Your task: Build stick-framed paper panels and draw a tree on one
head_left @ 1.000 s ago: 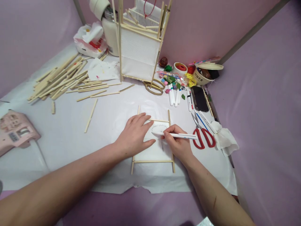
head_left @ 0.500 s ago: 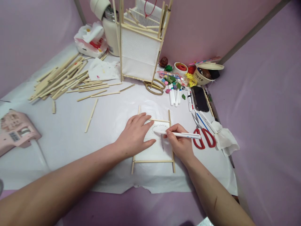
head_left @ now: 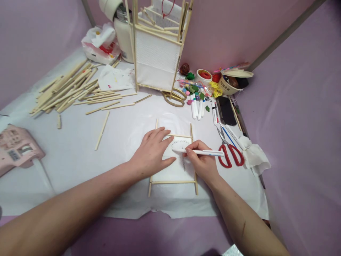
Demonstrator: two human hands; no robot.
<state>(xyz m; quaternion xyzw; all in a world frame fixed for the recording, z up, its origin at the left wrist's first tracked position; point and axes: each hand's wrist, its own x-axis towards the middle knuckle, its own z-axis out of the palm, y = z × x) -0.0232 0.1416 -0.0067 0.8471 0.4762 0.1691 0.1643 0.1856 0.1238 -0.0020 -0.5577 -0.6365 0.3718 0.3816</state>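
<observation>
Near field: your hands (head_left: 176,156) are apart but close together, both over a rectangular frame of wooden sticks (head_left: 173,182). Your left hand (head_left: 153,153) lies open, fingers spread, on the white panel (head_left: 174,174) stretched across the frame. Your right hand (head_left: 202,160) grips a white marker pen (head_left: 205,153), its tip at a scalloped outline (head_left: 179,145) on the panel. Just right of your right hand lie red-handled scissors (head_left: 231,155) and a crumpled tissue (head_left: 254,158), on a white paper sheet (head_left: 80,149). Farther ahead are a group of markers (head_left: 197,108), a black phone (head_left: 226,111) and gold-handled scissors (head_left: 173,99). Far left of your left hand lies a heap of wooden sticks (head_left: 64,89); beyond your hands stands a tall stick-and-fabric structure (head_left: 156,60).
</observation>
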